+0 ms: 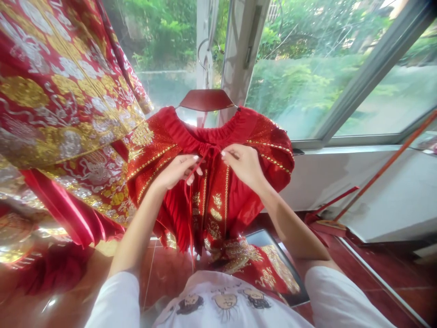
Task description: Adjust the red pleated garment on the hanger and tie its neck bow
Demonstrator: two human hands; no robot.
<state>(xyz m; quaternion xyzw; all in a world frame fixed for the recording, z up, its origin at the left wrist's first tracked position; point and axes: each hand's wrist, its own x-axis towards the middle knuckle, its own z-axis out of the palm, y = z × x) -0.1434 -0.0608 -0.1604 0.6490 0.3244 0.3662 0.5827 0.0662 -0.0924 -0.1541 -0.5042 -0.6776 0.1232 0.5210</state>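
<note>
Red skirt [218, 196] hangs from a wooden hanger [206, 100] at the centre of the frame, before the window [307, 77]. The left hand [179, 171] pinches its drawstring [187, 193]. The right hand [244, 164] pinches the gathered waistband [211, 133]. They appear to be working the tie. An embroidered robe [61, 105] fills the upper left.

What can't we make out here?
Head view:
- drawstring tie: covered by the fingers of left hand and right hand.
- embroidered robe: cut off by the left and top edges.
- dark flat thing on the floor: mostly under the skirt hem, unidentifiable.
- orange handle: upper end runs off the right edge.
</note>
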